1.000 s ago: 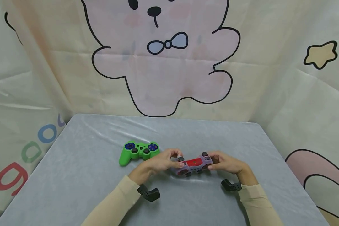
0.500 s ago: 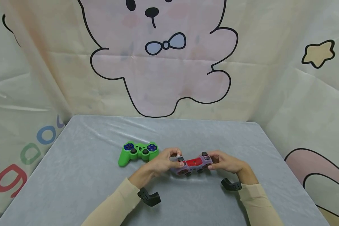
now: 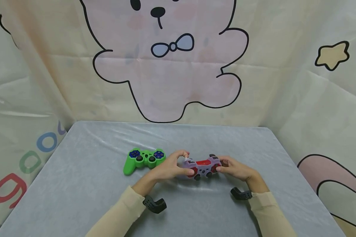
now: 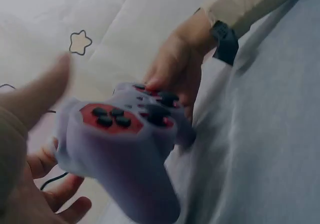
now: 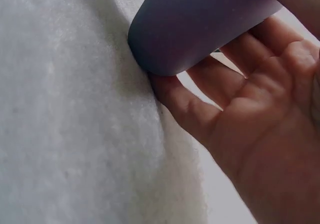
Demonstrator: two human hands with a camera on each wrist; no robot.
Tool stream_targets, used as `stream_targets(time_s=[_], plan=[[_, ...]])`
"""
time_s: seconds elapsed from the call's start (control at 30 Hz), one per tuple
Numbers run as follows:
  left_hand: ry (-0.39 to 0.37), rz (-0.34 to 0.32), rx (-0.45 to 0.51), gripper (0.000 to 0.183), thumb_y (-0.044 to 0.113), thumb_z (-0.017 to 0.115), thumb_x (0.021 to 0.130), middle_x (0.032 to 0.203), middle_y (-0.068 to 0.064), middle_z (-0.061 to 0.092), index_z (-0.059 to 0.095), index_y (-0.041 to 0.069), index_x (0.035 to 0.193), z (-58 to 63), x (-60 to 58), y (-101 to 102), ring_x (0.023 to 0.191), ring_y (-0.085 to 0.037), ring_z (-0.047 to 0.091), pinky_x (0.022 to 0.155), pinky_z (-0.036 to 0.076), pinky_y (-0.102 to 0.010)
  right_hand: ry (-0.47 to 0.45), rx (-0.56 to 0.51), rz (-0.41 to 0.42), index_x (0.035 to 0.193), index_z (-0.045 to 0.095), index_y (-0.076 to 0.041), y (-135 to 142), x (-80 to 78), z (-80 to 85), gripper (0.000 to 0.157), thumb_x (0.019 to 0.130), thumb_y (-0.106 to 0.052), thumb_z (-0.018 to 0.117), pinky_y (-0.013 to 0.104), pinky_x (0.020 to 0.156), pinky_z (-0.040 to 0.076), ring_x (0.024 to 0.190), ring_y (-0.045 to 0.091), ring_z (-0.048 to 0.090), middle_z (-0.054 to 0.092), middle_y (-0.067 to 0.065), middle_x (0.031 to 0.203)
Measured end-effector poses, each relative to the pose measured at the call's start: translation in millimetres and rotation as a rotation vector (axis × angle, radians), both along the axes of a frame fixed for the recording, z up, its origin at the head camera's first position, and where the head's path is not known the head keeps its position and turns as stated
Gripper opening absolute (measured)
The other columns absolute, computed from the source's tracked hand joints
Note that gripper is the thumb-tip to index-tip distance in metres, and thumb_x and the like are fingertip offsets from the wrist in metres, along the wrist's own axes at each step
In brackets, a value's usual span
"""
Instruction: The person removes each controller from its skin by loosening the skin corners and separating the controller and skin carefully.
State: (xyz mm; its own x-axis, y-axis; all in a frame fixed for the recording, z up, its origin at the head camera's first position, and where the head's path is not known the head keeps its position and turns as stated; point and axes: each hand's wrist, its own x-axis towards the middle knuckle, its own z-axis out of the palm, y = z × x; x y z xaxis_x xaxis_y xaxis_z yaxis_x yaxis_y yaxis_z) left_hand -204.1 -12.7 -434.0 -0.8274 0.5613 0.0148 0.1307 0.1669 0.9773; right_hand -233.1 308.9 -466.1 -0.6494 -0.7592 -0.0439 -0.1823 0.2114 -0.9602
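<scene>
A purple game controller (image 3: 204, 168) with red button panels and black sticks is held up between both hands, close over the table. My right hand (image 3: 236, 169) grips its right side, thumb on the front, and in the right wrist view the fingers lie behind the purple handle (image 5: 195, 26). Around its left side is my left hand (image 3: 172, 168). The left wrist view shows the left thumb (image 4: 42, 96) raised beside the controller's red button pad (image 4: 111, 119), with fingers at its back edge. Behind the left wrist lies a green game controller (image 3: 145, 159), face up.
A grey cloth covers the table (image 3: 106, 197). Beyond the far edge hangs a cream curtain (image 3: 267, 82) printed with a bear and a star. Each wrist wears a black camera mount, such as the left mount (image 3: 155, 204).
The purple controller has tilted, so more of its front with the sticks shows. The left fingers have lifted and spread a little from its top edge. The green controller stays put.
</scene>
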Motion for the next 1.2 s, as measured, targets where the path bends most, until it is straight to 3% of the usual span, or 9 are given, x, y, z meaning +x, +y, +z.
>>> stream_targets(time_s=[0.13, 0.3, 0.4, 0.57, 0.73, 0.87, 1.07, 1.2], plan=[[0.121, 0.058, -0.090, 0.035, 0.018, 0.082, 0.085, 0.135, -0.016, 0.048, 0.049, 0.012, 0.094, -0.1, -0.8, -1, 0.129, -0.030, 0.045, 0.111, 0.037, -0.062, -0.002, 0.023, -0.035, 0.128, 0.063, -0.003, 0, -2.0, 1.2, 0.026, 0.104, -0.007, 0.052, 0.026, 0.086, 0.052, 0.095, 0.004, 0.060, 0.072, -0.003, 0.109], [0.245, 0.157, -0.059, 0.033, 0.012, 0.083, 0.083, 0.102, -0.006, 0.051, 0.050, 0.009, 0.082, -7.1, -1.1, 1, 0.096, -0.018, 0.048, 0.087, 0.043, -0.036, -0.007, 0.040, -0.033, 0.132, 0.059, 0.001, 0, -1.6, 1.4, 0.031, 0.105, -0.010, 0.050, 0.026, 0.089, 0.052, 0.100, 0.005, 0.062, 0.071, -0.001, 0.116], [0.253, 0.195, 0.001, 0.030, 0.010, 0.082, 0.083, 0.097, -0.007, 0.053, 0.052, 0.007, 0.081, -9.7, -0.6, 2, 0.076, -0.011, 0.045, 0.069, 0.040, -0.024, -0.023, 0.044, -0.044, 0.135, 0.057, 0.002, -1, -1.0, 2.2, 0.033, 0.106, -0.011, 0.050, 0.025, 0.091, 0.052, 0.103, 0.005, 0.062, 0.070, -0.001, 0.119], [0.258, 0.214, 0.042, 0.023, 0.008, 0.075, 0.090, 0.100, -0.012, 0.055, 0.052, 0.007, 0.089, -12.2, -0.1, 1, 0.056, -0.005, 0.039, 0.052, 0.035, -0.019, -0.038, 0.040, -0.059, 0.136, 0.054, 0.003, -4, -1.5, 3.7, 0.033, 0.107, -0.012, 0.049, 0.025, 0.093, 0.052, 0.105, 0.005, 0.062, 0.069, -0.001, 0.121], [0.329, 0.221, -0.045, 0.025, 0.008, 0.070, 0.095, 0.093, -0.008, 0.052, 0.045, 0.009, 0.100, -13.9, -0.6, 2, 0.053, -0.003, 0.039, 0.049, 0.036, -0.020, -0.013, 0.050, -0.066, 0.136, 0.055, 0.002, -7, -1.5, 5.9, 0.033, 0.107, -0.013, 0.048, 0.026, 0.092, 0.052, 0.103, 0.005, 0.060, 0.069, 0.000, 0.120], [0.360, 0.283, -0.093, 0.031, 0.009, 0.073, 0.092, 0.096, -0.004, 0.055, 0.046, 0.010, 0.106, -14.2, -0.3, 4, 0.058, -0.004, 0.041, 0.052, 0.038, -0.019, -0.004, 0.054, -0.073, 0.136, 0.055, 0.002, -7, -1.0, 7.3, 0.033, 0.108, -0.013, 0.046, 0.026, 0.090, 0.052, 0.101, 0.006, 0.060, 0.069, 0.001, 0.119], [0.364, 0.413, -0.128, 0.023, 0.011, 0.081, 0.085, 0.084, -0.003, 0.060, 0.059, 0.012, 0.093, -13.7, 1.6, 9, 0.057, -0.003, 0.044, 0.051, 0.038, -0.020, -0.024, 0.048, -0.092, 0.136, 0.053, 0.005, -8, -0.9, 7.1, 0.034, 0.109, -0.013, 0.044, 0.024, 0.092, 0.052, 0.102, 0.004, 0.060, 0.068, -0.002, 0.117], [0.415, 0.451, -0.184, 0.023, 0.013, 0.081, 0.085, 0.083, -0.001, 0.061, 0.058, 0.013, 0.087, -14.7, 2.2, 9, 0.059, -0.004, 0.045, 0.054, 0.038, -0.020, -0.043, 0.050, -0.105, 0.139, 0.051, 0.005, -10, -1.2, 5.8, 0.037, 0.109, -0.015, 0.044, 0.022, 0.096, 0.052, 0.109, 0.002, 0.061, 0.067, -0.005, 0.122]])
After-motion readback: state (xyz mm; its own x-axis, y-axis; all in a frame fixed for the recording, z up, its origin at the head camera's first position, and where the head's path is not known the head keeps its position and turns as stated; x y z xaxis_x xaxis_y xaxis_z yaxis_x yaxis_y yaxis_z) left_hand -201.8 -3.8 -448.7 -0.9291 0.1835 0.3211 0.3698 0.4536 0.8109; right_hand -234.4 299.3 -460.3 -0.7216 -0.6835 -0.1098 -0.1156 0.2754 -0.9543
